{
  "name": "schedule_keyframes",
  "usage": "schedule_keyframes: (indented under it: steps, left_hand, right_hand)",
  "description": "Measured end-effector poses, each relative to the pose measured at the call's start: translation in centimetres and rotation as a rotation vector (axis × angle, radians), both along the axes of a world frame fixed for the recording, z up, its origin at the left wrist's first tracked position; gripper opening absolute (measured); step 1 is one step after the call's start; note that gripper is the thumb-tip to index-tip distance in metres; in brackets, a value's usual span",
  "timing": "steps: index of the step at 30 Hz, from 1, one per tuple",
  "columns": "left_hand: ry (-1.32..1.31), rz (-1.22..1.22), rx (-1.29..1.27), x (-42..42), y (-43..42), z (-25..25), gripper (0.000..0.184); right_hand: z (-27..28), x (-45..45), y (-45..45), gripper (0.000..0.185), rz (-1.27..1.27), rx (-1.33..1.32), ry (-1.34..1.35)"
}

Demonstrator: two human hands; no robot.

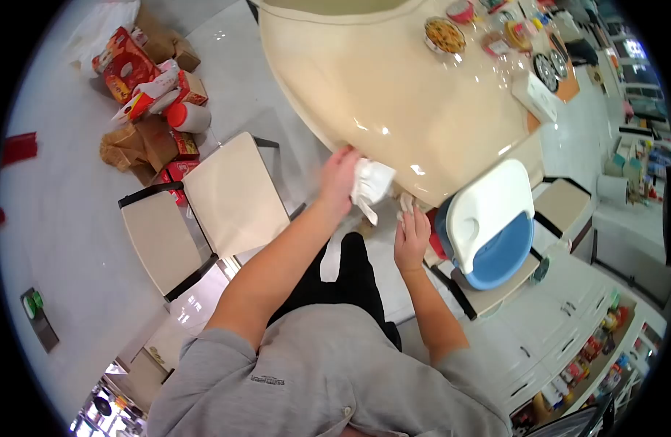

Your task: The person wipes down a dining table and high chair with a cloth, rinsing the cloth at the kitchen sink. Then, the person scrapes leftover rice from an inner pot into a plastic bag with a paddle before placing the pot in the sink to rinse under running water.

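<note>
My left hand (338,180) is at the near edge of the cream-covered table (335,80), its fingers closed on a crumpled white tissue (373,180). The tissue hangs loosely from the grip, one corner pointing down. To its right, my right hand (412,239) is held just below the table edge with its fingers bent together. Something pale shows at its fingertips, too small to name. The white and blue plastic seat or tub (495,218) is close to the right of that hand, resting on a chair.
Two cream chairs (233,193) stand to the left. Beyond them, snack packages (124,65), a red-lidded jar (190,116) and paper bags (142,146) lie on the floor. A bowl of food (444,35), bottles and a white box (534,97) sit at the table's far right.
</note>
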State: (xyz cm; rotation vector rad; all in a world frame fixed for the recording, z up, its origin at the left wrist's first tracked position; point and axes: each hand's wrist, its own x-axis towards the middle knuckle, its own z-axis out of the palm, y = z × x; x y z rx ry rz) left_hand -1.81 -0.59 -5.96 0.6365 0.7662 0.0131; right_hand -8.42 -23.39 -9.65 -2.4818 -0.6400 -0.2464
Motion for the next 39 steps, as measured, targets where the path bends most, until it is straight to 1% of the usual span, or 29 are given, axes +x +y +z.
schedule_keyframes:
  steps: [1, 2, 3, 5, 6, 8, 9, 11, 12, 14, 15, 17, 19, 21, 22, 23, 24, 25, 26, 27, 28, 29, 30, 31, 33, 34, 35, 37, 39]
  left_hand:
    - [-0.046, -0.042, 0.014, 0.7, -0.2, 1.8, 0.038]
    - [-0.071, -0.066, 0.061, 1.1, -0.7, 3.2, 0.051]
    - [-0.091, -0.103, 0.135, 1.8, -1.4, 2.9, 0.062]
    - [-0.204, -0.164, 0.340, 3.5, -1.9, 3.3, 0.069]
    - [-0.208, -0.147, 0.341, 4.2, -2.1, 3.7, 0.069]
    - [-0.216, -0.265, 0.558, 5.4, -1.7, 5.1, 0.074]
    - [-0.219, -0.251, 0.558, 5.5, -1.0, 6.2, 0.074]
    - [-0.219, -0.375, 0.706, 6.1, 0.7, 7.8, 0.069]
    - [-0.218, -0.412, 0.753, 6.4, 1.5, 8.1, 0.068]
    - [-0.263, -0.602, 0.090, 7.3, 3.9, 8.0, 0.064]
    - [-0.269, -0.595, 0.095, 7.3, 5.4, 8.2, 0.064]
    - [-0.381, -0.812, 0.404, 6.5, 9.0, 9.7, 0.055]
    - [-0.359, -0.592, 0.503, 3.1, 13.1, 12.6, 0.041]
    - [-0.223, -0.382, 0.241, -2.3, 17.6, 13.8, 0.035]
    - [-0.217, -0.320, 0.376, -5.4, 20.0, 13.6, 0.034]
    - [-0.080, -0.297, 0.399, -8.9, 22.2, 13.0, 0.037]
    - [0.018, -0.127, 0.354, -13.2, 23.4, 10.5, 0.034]
    - [0.171, -0.054, 0.495, -17.6, 24.1, 8.2, 0.034]
    - [0.406, -0.079, 0.666, -21.1, 24.5, 7.1, 0.035]
    - [0.552, 0.000, 0.574, -25.6, 24.0, 4.8, 0.037]
    - [0.670, 0.054, 0.500, -30.0, 22.9, 2.6, 0.039]
    - [0.715, 0.108, 0.379, -34.2, 20.9, 1.4, 0.038]
    - [0.746, 0.172, 0.270, -36.7, 19.3, 0.4, 0.038]
    - [0.742, 0.168, 0.260, -37.3, 18.0, 0.3, 0.038]
    - [0.759, 0.225, 0.114, -38.1, 15.3, 0.9, 0.039]
    - [0.730, 0.254, 0.083, -38.4, 14.3, 0.3, 0.040]
    - [0.725, 0.247, 0.087, -37.6, 13.8, 1.1, 0.040]
    - [0.607, 0.202, 0.110, -34.7, 13.2, 2.7, 0.040]
    - [0.545, 0.166, 0.138, -33.4, 12.6, 3.8, 0.040]
  right_hand:
    - [-0.2, 0.3, 0.3, 0.033, 0.003, -0.044, 0.010]
    - [-0.8, 0.7, 1.0, 0.032, 0.064, -0.030, -0.028]
    - [-1.3, 1.3, 2.0, 0.032, 0.085, -0.027, -0.036]
    - [-2.1, 2.1, 4.8, 0.031, 0.112, 0.053, 0.117]
    - [-2.2, 2.6, 6.4, 0.031, 0.128, 0.051, 0.110]
    - [-1.9, 4.2, 10.9, 0.045, 0.182, -0.076, 0.159]
    - [-1.4, 5.8, 13.8, 0.052, 0.187, -0.199, 0.148]
    - [0.1, 9.5, 19.8, 0.066, 0.185, -0.503, 0.085]
    - [0.4, 11.2, 22.7, 0.066, 0.194, -0.508, 0.077]
    - [0.2, 14.4, 28.6, 0.067, 0.198, -0.397, 0.086]
    - [-0.5, 15.7, 31.8, 0.067, 0.203, -0.397, 0.078]
    - [-1.8, 19.0, 38.1, 0.067, 0.130, -0.266, 0.448]
    - [-3.1, 22.6, 43.7, 0.067, 0.096, -0.145, 0.170]
    - [-6.9, 27.5, 49.7, 0.061, 0.013, -0.046, -0.023]
    - [-4.1, 28.7, 51.4, 0.058, 0.180, -0.587, -0.179]
    - [-0.6, 29.9, 52.8, 0.055, 0.348, -1.128, -0.333]
    - [-1.8, 32.2, 54.4, 0.054, 0.339, -1.076, -0.320]
    - [-3.1, 34.1, 55.8, 0.052, 0.336, -1.027, -0.308]
    - [-2.3, 34.4, 56.3, 0.052, 0.370, -1.063, -0.283]
    - [-1.5, 34.4, 56.5, 0.053, 0.406, -1.104, -0.256]
    - [-3.4, 34.4, 56.1, 0.053, 0.415, -1.129, -0.247]
    - [-5.8, 34.5, 55.4, 0.053, 0.268, -0.804, -0.312]
    - [-6.5, 34.5, 55.1, 0.053, 0.119, -0.462, -0.384]
    - [-5.2, 32.6, 54.1, 0.053, 0.119, -0.473, -0.388]
    - [-2.3, 27.0, 50.4, 0.054, 0.257, -0.950, -0.539]
    - [-0.2, 24.8, 48.4, 0.054, 0.370, -1.149, -0.524]
    - [1.6, 22.9, 46.5, 0.054, 0.483, -1.345, -0.503]
    - [0.6, 19.7, 41.7, 0.052, 0.449, -1.276, -0.626]
    - [1.6, 16.8, 37.0, 0.051, 0.591, -1.418, -0.594]
